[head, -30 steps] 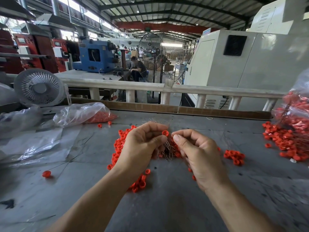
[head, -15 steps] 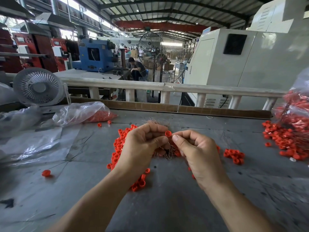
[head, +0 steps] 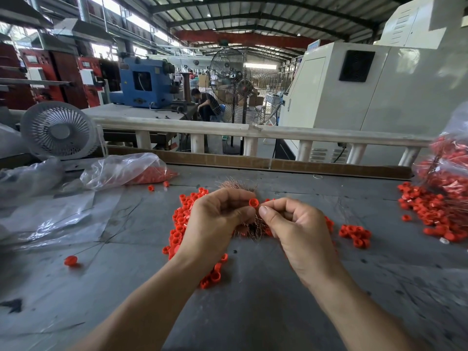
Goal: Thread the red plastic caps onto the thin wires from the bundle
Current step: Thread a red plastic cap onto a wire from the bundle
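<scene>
My left hand (head: 215, 221) pinches a small red plastic cap (head: 253, 202) between thumb and fingertips, above the middle of the grey table (head: 253, 312). My right hand (head: 296, 231) is right beside it, fingers curled, thumb and forefinger pinched together at the cap's edge, likely on a thin wire too fine to see. A bundle of thin copper wires (head: 249, 225) lies on the table under both hands, its far ends (head: 236, 184) sticking out behind the left hand. Loose red caps (head: 181, 224) lie in a pile under my left hand.
More red caps lie in a small heap (head: 354, 234) to the right and a big spread (head: 435, 214) by a bag of caps (head: 450, 163) at the far right. A plastic bag with caps (head: 126, 171), empty bags (head: 50, 219), a threaded cap (head: 71, 260) and a white fan (head: 58, 130) are at the left.
The two hands have drawn a little closer around the cap, and the cap has risen slightly between the fingertips. Nothing else on the table has moved.
</scene>
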### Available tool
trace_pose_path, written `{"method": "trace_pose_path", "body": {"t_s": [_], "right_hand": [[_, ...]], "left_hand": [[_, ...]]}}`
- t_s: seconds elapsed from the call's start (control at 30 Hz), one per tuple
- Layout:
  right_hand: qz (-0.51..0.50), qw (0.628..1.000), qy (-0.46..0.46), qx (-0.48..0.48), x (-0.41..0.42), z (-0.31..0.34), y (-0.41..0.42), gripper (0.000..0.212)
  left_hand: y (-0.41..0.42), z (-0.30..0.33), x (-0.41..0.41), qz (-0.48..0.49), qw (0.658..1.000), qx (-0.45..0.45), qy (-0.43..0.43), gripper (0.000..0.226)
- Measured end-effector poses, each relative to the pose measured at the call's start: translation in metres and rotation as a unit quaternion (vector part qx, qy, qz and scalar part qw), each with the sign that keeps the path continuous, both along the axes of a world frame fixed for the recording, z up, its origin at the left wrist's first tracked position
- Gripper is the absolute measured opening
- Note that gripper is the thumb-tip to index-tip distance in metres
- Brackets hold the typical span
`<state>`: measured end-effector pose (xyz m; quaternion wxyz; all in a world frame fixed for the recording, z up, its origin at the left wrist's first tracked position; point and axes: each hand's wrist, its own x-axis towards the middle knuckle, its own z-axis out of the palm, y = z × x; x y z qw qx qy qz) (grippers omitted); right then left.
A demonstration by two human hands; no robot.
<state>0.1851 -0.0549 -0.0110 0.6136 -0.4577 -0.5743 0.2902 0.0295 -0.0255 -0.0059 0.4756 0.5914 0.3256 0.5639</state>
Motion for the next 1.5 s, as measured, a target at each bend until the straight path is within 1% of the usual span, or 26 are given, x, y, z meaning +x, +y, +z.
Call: {"method": "trace_pose_path", "body": {"t_s": [0.07,0.2,0.37,0.47,0.63,0.73,0.97,1.13,1.27,1.4,1.5], "right_hand": [[0.0,1.0,-0.006,0.001,0.0,-0.001,0.0,0.007],[-0.017,1.0,-0.025,0.003,0.0,0.0,-0.001,0.016],[-0.025,0.999,-0.021,-0.003,0.0,0.002,-0.002,0.015],[-0.028,0.999,-0.017,-0.006,0.001,0.002,-0.001,0.014],[-0.026,1.0,-0.017,0.0,0.003,0.003,-0.003,0.017],[-0.023,0.999,-0.023,0.004,0.003,0.006,-0.004,0.017],[0.009,1.0,0.001,-0.007,0.005,0.008,-0.006,0.015],[0.033,0.999,0.006,-0.02,0.005,0.011,-0.007,0.015],[0.045,0.999,0.003,-0.029,0.005,0.012,-0.008,0.016],[0.034,0.999,-0.006,-0.025,0.005,0.011,-0.008,0.015],[0.021,1.0,-0.01,-0.016,0.006,0.01,-0.007,0.016]], "left_hand": [[0.0,0.0,0.0,0.0,1.0,0.005,0.008,0.023],[0.001,0.001,0.0,0.004,1.0,0.004,0.027,0.023],[0.0,0.002,-0.002,0.005,0.999,0.01,0.045,0.023],[-0.001,0.005,-0.004,-0.005,0.999,0.0,0.035,0.02],[-0.003,0.01,-0.007,-0.02,0.999,-0.022,0.04,0.022],[-0.003,0.013,-0.008,-0.032,0.998,-0.047,0.023,0.019],[-0.003,0.015,-0.012,-0.061,0.996,-0.071,0.012,0.023],[-0.002,0.017,-0.015,-0.077,0.994,-0.072,0.021,0.024],[-0.001,0.017,-0.017,-0.087,0.993,-0.069,0.032,0.03],[0.002,0.016,-0.02,-0.087,0.993,-0.056,0.061,0.03],[0.004,0.015,-0.022,-0.1,0.992,-0.045,0.067,0.028]]}}
